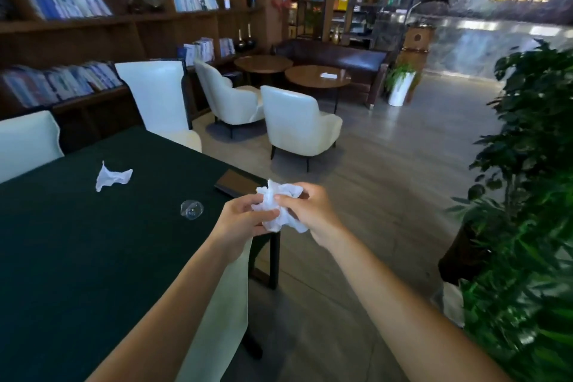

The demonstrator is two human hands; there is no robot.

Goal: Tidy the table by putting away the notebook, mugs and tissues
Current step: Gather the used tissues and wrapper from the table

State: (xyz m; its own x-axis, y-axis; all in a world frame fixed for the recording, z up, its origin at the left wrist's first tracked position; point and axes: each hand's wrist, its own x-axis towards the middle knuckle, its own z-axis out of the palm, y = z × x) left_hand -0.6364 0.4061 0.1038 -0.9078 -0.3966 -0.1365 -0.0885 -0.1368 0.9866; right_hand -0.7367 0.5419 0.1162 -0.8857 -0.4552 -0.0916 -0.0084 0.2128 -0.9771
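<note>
While both hands are pinching one crumpled tissue past the table's right edge, a second is lying far left on the cloth.

Left hand and right hand are each gripping the wad with fingers closed on it, above the floor beside the dark green table. The other tissue is sitting loose, well apart. A dark notebook is resting at the far right corner; near it a small clear item, possibly a glass, is blurring out.
</note>
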